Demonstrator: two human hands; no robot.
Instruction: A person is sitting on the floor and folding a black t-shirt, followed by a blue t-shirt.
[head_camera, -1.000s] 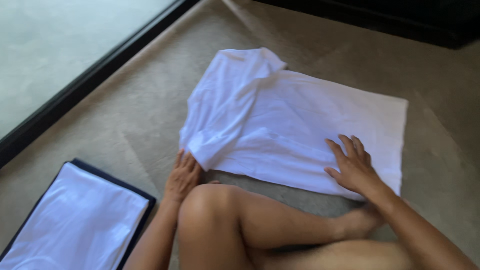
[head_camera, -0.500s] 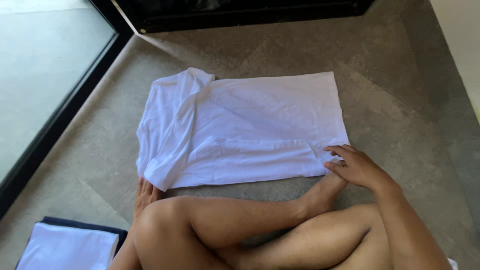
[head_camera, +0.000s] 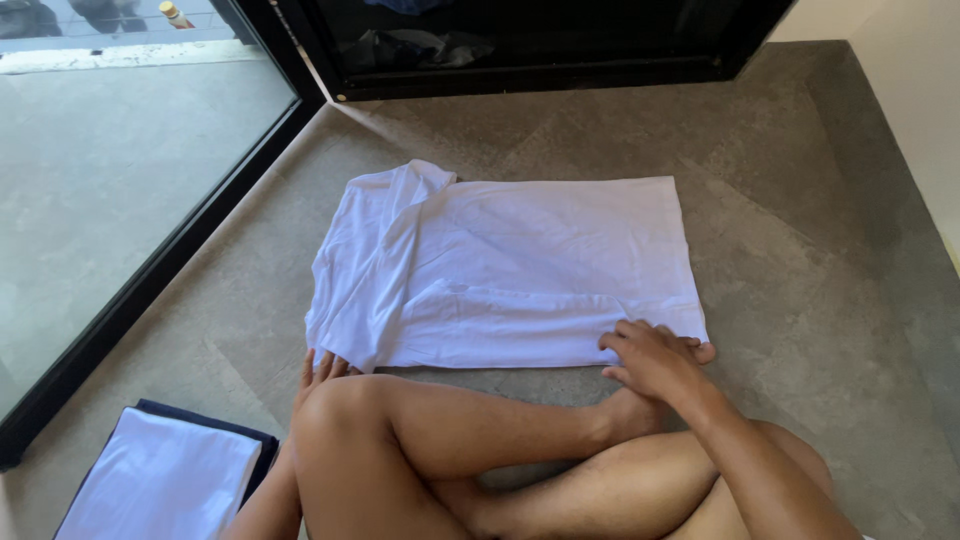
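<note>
Now two hands (head_camera: 655, 358) touch one shirt (head_camera: 520, 270).

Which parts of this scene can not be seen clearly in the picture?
Head view:
- Left hand: mostly hidden behind the raised knee; only fingers show at the white garment.
- Folded white cloth on a dark base: cut off by the bottom edge.
- Right hand: fingertips curl at the garment's corner; grip unclear.
- Items behind the dark glass: too dim.

The right hand (head_camera: 655, 358) has slid to the shirt's (head_camera: 520, 270) near corner.
</note>
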